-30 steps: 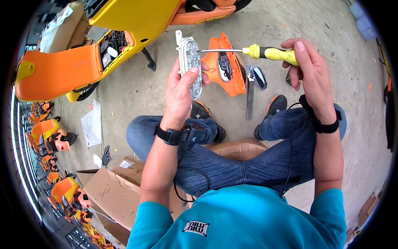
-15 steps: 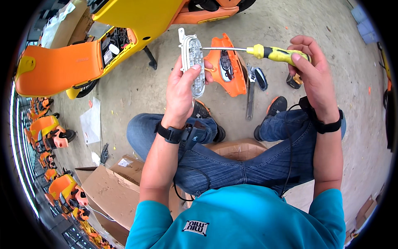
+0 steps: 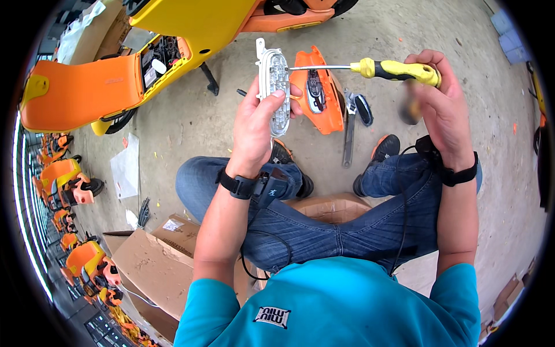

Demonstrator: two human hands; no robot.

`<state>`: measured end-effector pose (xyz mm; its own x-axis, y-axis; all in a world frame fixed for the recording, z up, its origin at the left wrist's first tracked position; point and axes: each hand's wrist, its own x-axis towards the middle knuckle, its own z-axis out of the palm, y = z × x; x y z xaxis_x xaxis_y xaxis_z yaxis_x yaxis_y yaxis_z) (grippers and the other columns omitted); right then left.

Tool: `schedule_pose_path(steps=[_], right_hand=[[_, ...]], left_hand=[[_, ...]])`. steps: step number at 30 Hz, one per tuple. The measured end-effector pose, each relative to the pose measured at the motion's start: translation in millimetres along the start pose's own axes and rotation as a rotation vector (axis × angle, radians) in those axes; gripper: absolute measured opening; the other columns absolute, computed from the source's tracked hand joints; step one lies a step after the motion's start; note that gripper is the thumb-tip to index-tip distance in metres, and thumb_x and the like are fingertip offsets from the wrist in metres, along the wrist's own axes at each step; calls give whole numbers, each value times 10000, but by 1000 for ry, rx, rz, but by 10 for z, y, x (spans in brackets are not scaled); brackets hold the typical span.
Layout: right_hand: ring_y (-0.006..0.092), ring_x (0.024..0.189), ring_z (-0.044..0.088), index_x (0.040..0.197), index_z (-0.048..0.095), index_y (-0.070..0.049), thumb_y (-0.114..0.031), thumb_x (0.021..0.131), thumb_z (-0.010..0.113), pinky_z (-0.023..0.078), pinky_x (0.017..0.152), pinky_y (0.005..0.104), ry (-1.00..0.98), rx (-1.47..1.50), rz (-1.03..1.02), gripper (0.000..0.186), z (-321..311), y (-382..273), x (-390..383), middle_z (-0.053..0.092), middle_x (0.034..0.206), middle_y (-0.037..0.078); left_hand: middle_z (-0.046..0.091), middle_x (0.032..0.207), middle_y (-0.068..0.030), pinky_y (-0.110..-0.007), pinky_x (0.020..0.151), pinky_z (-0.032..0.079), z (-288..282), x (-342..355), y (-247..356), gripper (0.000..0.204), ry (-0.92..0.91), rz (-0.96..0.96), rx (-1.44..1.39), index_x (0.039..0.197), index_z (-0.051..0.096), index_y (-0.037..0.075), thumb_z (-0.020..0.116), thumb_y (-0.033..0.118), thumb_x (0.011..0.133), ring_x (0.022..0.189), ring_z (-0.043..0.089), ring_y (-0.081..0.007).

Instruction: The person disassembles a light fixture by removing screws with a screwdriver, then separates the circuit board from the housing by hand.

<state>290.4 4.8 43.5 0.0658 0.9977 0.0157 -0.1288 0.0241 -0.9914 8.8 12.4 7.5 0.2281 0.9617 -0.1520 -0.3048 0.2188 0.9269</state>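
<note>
My left hand [image 3: 252,130] grips a clear oval lamp [image 3: 277,69] with a white housing and a mounting tab at its top. The thumb lies across the lens and the fingers wrap behind. Closed around the yellow-and-black handle of a screwdriver [image 3: 393,70] is my right hand [image 3: 446,101]. The shaft lies nearly level, pointing left, its tip at the lamp's right edge; whether it touches a screw cannot be made out. Beyond the lamp, on the floor, lies an orange scooter panel [image 3: 330,118] with a display unit [image 3: 315,92] set in it.
An adjustable wrench [image 3: 348,136] and a dark oval part [image 3: 363,110] lie right of the panel. A blurred black-and-yellow object [image 3: 410,109] is beside my right hand. A yellow-and-orange scooter [image 3: 87,95] stands at the far left; cardboard boxes [image 3: 153,269] sit near left.
The lamp and screwdriver have shifted slightly right together, the tip staying at the lamp's edge. A short dark rod end now shows left of my left hand. Both grips hold.
</note>
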Motion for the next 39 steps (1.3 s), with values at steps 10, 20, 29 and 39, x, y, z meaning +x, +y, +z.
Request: schedule_pose_path(steps=[10, 20, 29, 39], right_hand=[[120, 966, 556, 1249, 482, -42, -74, 909, 606, 470, 831, 270, -46, -3, 183, 363, -49, -142, 3, 600, 1103, 78], [138, 1026, 534, 1186, 508, -37, -8, 849, 600, 430, 912, 292, -50, 32, -65, 351, 53, -85, -15, 584, 1118, 74], [55, 743, 540, 932, 588, -45, -139, 849, 695, 448, 634, 221, -60, -167, 62, 165, 426, 80, -93, 575, 817, -13], [238, 717, 639, 866, 661, 10, -155, 823, 703, 500, 652, 332, -98, -461, -28, 175, 643, 324, -132, 656, 820, 145]], left_hand=[[648, 1031, -117, -308, 739, 508, -41, 7, -36, 285, -25, -13, -124, 1210, 495, 16, 486, 134, 951, 803, 634, -173], [632, 1067, -182, -339, 776, 536, -43, 10, -36, 330, -148, -86, -299, 1238, 451, -29, 432, 159, 967, 842, 654, -228], [612, 1114, -215, -371, 819, 532, 133, -38, -128, 423, -250, -154, -290, 1298, 426, -45, 444, 215, 966, 914, 654, -283], [612, 1126, -154, -343, 838, 521, 298, -105, -261, 452, -255, -179, -195, 1372, 381, 9, 488, 134, 951, 917, 659, -238]])
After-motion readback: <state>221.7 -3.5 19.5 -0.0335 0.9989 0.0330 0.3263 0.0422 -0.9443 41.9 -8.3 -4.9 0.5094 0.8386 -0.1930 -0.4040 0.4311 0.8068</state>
